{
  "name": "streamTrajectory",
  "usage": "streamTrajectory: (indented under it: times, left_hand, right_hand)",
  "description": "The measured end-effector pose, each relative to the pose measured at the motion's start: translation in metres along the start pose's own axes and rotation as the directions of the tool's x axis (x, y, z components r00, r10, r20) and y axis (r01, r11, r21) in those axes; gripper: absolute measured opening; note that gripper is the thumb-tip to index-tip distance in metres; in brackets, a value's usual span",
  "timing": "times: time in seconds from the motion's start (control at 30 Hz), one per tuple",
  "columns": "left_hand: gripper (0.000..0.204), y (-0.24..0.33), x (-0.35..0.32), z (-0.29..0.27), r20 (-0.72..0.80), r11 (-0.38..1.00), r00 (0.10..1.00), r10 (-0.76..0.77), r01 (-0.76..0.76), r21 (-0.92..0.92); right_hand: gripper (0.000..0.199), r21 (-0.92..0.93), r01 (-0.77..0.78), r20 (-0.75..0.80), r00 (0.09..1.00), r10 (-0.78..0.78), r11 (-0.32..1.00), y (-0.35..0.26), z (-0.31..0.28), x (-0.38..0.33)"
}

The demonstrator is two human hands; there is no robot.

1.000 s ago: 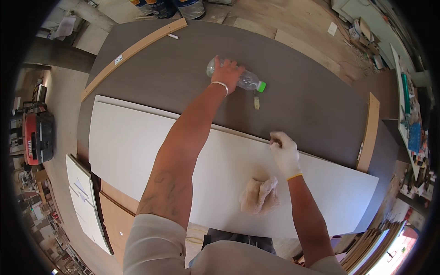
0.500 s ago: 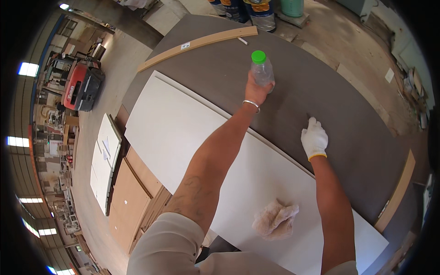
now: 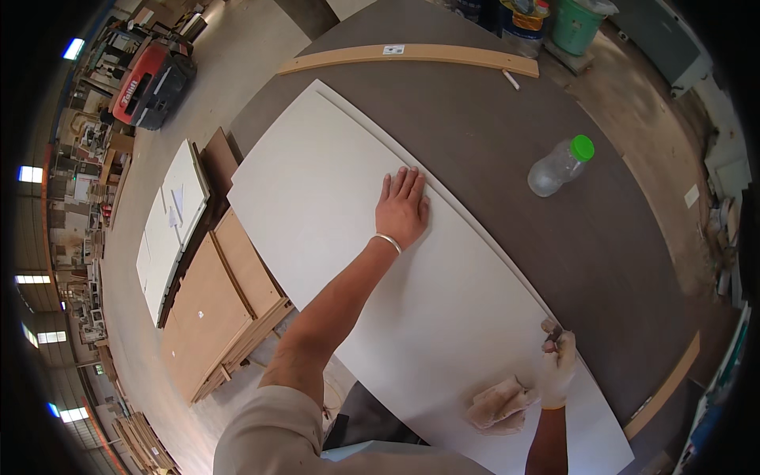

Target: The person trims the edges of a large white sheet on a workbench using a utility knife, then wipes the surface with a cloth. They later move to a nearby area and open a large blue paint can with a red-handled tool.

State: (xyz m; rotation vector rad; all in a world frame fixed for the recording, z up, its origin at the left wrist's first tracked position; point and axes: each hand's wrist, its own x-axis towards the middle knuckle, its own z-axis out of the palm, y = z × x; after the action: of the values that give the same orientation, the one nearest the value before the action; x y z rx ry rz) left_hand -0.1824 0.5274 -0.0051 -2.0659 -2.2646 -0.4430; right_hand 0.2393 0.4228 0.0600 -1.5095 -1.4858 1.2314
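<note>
Since the earlier frame the bottle has gone from the left hand to a spot upright on the dark table, towards the far right, and that hand has come down onto the white panel. Fingers spread and palm down, it now grasps nothing. Gloved, the right hand is curled at the panel's right long edge; something small and dark shows by its fingertips, too blurred to tell whether it is held. Just left of the glove, a crumpled cloth lies on the panel's near part.

Lying flat on the table, with another pale edge showing beneath its far right side, the panel looks stiff, broad and probably weighty, awkward for one hand. Its smooth face would likely let fingers slide, so opposite edges make the better hold; corners could chip if knocked. The cloth should be soft and light, easily pinched by its raised fold. The bottle, clear thin plastic under a green cap, seems light and apt to dent or topple; it is best taken gently around its body.
</note>
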Motion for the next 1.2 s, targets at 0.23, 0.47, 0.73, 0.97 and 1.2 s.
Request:
streamTrajectory:
  times: [0.23,0.47,0.73,0.97,1.2]
  left_hand:
    - [0.055,-0.021,0.017,-0.012,0.019,0.975,1.0,-0.012,0.016,-0.223]
    - [0.06,-0.067,0.022,-0.014,0.165,0.928,0.984,0.059,0.006,-0.372]
    - [0.06,-0.094,0.018,-0.025,0.222,0.87,0.972,-0.083,0.179,-0.459]
    - [0.061,-0.093,0.024,-0.025,0.275,0.862,0.961,-0.042,0.173,-0.477]
    - [0.058,-0.09,0.026,-0.022,0.256,0.869,0.962,-0.089,0.201,-0.452]
  right_hand:
    - [0.017,0.086,-0.084,0.172,0.983,0.068,0.993,-0.104,0.159,0.106]
    - [0.008,-0.016,-0.049,0.515,0.856,0.05,0.999,-0.171,0.349,0.269]
    - [0.023,-0.579,0.624,0.692,0.716,-0.088,0.525,-0.244,0.539,0.423]
    - [0.022,-0.449,0.777,0.816,0.558,-0.151,0.441,-0.252,0.608,0.489]
    - [0.023,-0.376,0.85,0.871,0.46,-0.172,0.37,-0.259,0.603,0.474]
